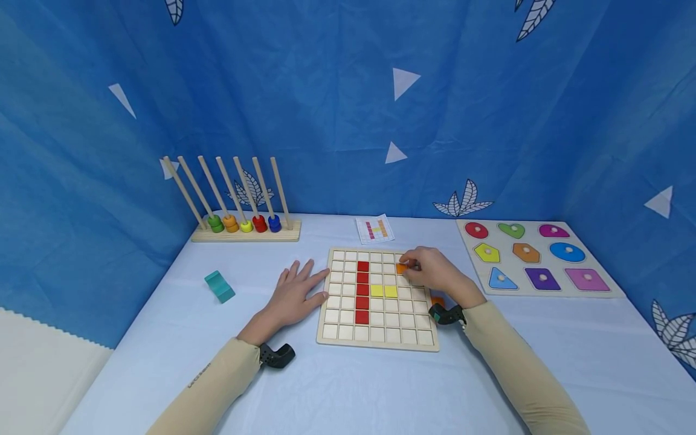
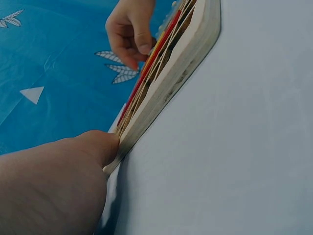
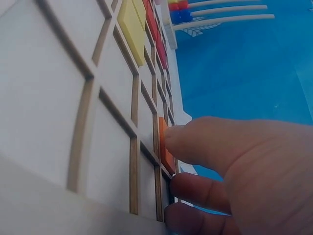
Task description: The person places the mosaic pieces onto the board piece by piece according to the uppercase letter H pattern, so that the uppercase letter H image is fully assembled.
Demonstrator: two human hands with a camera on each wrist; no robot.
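A wooden grid board (image 1: pixel 380 343) lies on the table, with a column of red tiles (image 1: pixel 362 289) and two yellow tiles (image 1: pixel 383 291) in its cells. My right hand (image 1: pixel 435 272) has thumb and fingers at an orange tile (image 1: pixel 401 268) in the board's upper right. In the right wrist view the thumb touches that orange tile (image 3: pixel 165 147), with the fingers curled below. My left hand (image 1: pixel 293 296) rests flat with spread fingers, its thumb and index finger at the board's left edge. More orange (image 1: pixel 438 301) shows partly hidden beside my right wrist.
Behind the board lies a pattern card (image 1: pixel 375 229). A peg abacus (image 1: pixel 244 237) with coloured rings stands at the back left, and teal blocks (image 1: pixel 220 286) lie left of my hand. A shape puzzle board (image 1: pixel 511 289) is at the right. Blue cloth (image 1: pixel 337 121) rises behind the table.
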